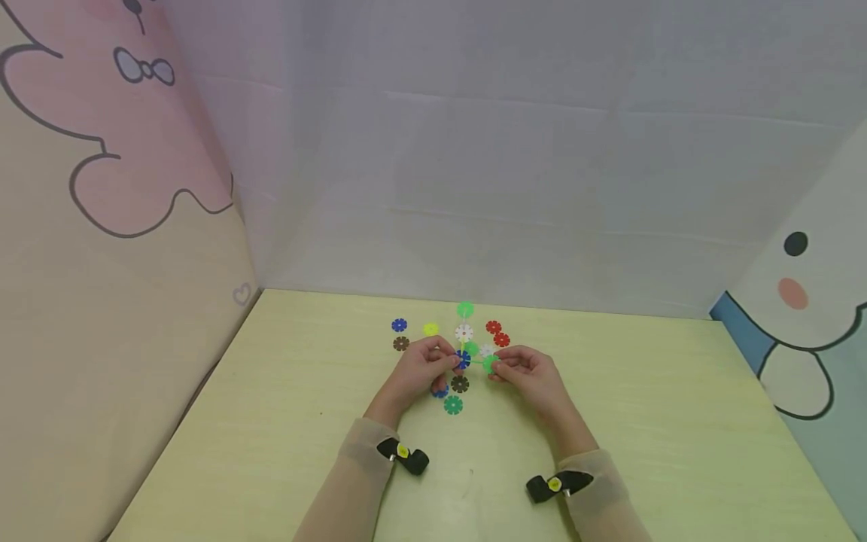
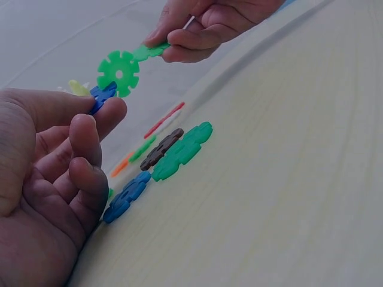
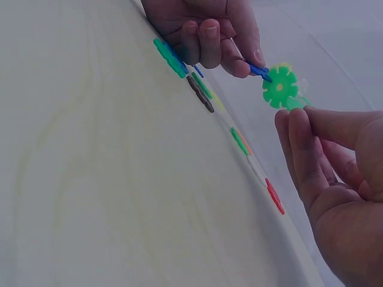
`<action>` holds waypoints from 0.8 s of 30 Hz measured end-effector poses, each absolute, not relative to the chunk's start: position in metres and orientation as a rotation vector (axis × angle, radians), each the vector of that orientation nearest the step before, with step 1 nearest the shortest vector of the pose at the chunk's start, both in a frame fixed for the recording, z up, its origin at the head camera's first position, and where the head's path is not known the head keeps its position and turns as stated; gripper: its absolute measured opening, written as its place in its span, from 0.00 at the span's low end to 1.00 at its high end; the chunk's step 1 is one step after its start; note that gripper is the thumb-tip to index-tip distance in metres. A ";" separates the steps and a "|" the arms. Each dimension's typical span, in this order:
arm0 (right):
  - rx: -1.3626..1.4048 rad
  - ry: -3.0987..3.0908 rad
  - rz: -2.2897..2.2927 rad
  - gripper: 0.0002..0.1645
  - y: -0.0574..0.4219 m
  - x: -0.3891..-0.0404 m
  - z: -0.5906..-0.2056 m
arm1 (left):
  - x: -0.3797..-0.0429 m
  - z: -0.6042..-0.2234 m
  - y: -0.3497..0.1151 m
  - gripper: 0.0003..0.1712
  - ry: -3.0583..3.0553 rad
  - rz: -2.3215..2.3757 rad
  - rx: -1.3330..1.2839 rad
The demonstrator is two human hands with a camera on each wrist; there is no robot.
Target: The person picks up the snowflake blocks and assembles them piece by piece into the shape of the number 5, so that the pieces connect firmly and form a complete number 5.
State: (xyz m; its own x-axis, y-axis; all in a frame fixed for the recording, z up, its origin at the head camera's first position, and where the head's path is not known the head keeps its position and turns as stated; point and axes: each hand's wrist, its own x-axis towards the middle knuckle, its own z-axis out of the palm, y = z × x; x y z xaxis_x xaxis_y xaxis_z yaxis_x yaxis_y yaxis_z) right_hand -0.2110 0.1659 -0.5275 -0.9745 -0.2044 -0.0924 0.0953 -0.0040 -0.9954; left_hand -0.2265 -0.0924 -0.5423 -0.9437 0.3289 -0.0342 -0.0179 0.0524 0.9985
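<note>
My left hand (image 1: 423, 365) pinches a blue notched interlocking disc (image 2: 102, 95) between thumb and fingertips. Slotted into that disc is an upright green disc (image 2: 118, 74). A second green disc (image 1: 491, 364) joins it on the other side, pinched by my right hand (image 1: 535, 376). A yellow disc (image 2: 78, 88) also shows behind the blue one, so the linked discs hang between both hands, raised over the table. Just below my left hand lie a brown disc (image 1: 460, 384), a teal-green disc (image 1: 453, 405) and a blue disc (image 2: 127, 197), partly covered by fingers in the head view.
Loose discs lie around the hands on the pale wooden table (image 1: 271, 452): a blue (image 1: 400, 325) and a brown (image 1: 401, 343) at left, two reds (image 1: 501, 339) at right. A grey curtain (image 1: 474, 188) stands behind the table, with printed cloth walls either side.
</note>
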 end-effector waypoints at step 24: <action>-0.091 2.077 -2.057 0.15 0.164 -0.211 -0.526 | -0.227 -0.542 -0.093 0.05 2.084 1.951 0.308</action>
State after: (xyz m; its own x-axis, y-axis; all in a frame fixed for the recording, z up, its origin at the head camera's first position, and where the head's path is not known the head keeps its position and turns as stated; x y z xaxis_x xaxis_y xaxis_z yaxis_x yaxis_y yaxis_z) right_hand -0.2107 0.1642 -0.5259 -0.9746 -0.1952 -0.1096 0.1077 0.0202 -0.9940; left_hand -0.2273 -0.0928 -0.5419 -0.9411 0.3343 -0.0510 -0.0290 0.0707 0.9971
